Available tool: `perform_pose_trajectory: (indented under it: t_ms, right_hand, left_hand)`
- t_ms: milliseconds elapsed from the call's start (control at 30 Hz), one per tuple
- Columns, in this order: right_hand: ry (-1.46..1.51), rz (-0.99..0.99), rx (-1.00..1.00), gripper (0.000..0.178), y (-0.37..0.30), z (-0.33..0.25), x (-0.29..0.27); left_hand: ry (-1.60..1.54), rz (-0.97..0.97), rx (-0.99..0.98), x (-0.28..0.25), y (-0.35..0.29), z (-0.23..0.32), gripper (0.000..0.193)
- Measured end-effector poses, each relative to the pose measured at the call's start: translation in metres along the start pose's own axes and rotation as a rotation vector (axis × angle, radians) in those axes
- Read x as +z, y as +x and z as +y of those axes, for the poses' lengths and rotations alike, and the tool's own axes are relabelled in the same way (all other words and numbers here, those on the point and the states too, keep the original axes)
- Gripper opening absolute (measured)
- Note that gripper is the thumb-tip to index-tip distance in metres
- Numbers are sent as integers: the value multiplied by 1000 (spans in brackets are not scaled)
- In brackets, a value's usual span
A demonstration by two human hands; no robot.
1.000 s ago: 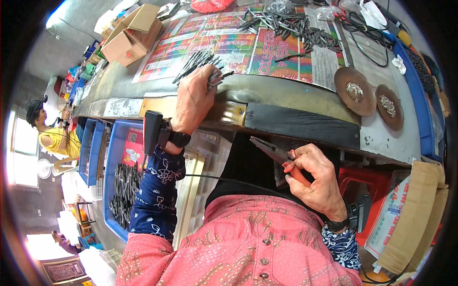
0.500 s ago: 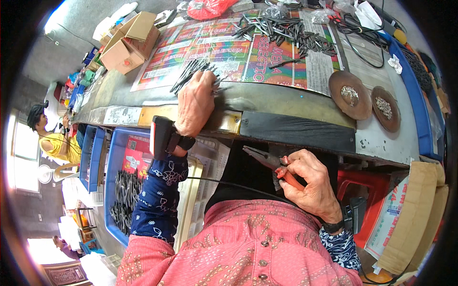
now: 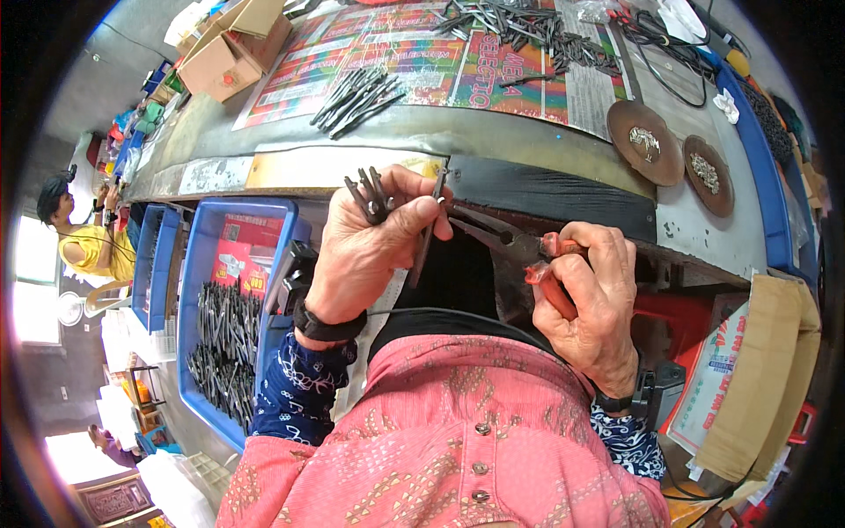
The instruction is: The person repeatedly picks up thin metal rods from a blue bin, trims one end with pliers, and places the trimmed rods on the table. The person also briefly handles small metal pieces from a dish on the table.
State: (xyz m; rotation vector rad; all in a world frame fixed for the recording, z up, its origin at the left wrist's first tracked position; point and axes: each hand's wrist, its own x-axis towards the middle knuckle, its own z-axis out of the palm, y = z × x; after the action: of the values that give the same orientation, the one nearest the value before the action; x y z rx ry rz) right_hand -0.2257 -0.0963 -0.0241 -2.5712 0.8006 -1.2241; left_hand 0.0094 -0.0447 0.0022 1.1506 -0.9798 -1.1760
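Several slim black metal pieces [image 3: 371, 201] are in my left hand [image 3: 356, 251]. One of these, a long black strip [image 3: 429, 233], is pinched upright between thumb and forefinger; the others stick up from the curled fingers. My right hand [image 3: 591, 308] grips pliers [image 3: 503, 245] by their red-orange handles. The jaws point left, close to the pinched strip; whether they touch it I cannot tell. Beyond my left hand, a small bundle of black pieces [image 3: 356, 101] lies on the table. A larger pile of them [image 3: 528, 35] is farther back.
Two brown dishes [image 3: 656, 172] [image 3: 715, 202] with small metal parts sit on the table's right. A blue bin [image 3: 187, 352] of black pieces stands at lower left. An open cardboard box [image 3: 224, 66] is back left. Black cables [image 3: 673, 57] lie back right. Another person [image 3: 88, 238] sits far left.
My left hand has come back from the bundle on the table with several black pieces in it. The pliers and my right hand have moved slightly up, and both hands are now close together.
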Motion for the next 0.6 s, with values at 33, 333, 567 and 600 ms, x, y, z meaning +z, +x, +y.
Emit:
perform_pose_trajectory:
  t_ms: [33, 333, 567, 600]
  right_hand:
    - [-21, -14, -3, 25, 0, -2, -1]
    - [-61, -29, -102, 28, -1, -12, -3]
    - [-75, -32, -106, 28, -2, -14, -5]
    - [-84, -34, -105, 26, -3, -14, -5]
  left_hand:
    - [-92, -27, -37, 0, -5, -1, 12]
    - [-420, -118, -184, -8, -25, 1, 10]
    - [-422, -151, -184, -9, -29, -1, 10]
    - [-437, -152, -197, -9, -29, -2, 10]
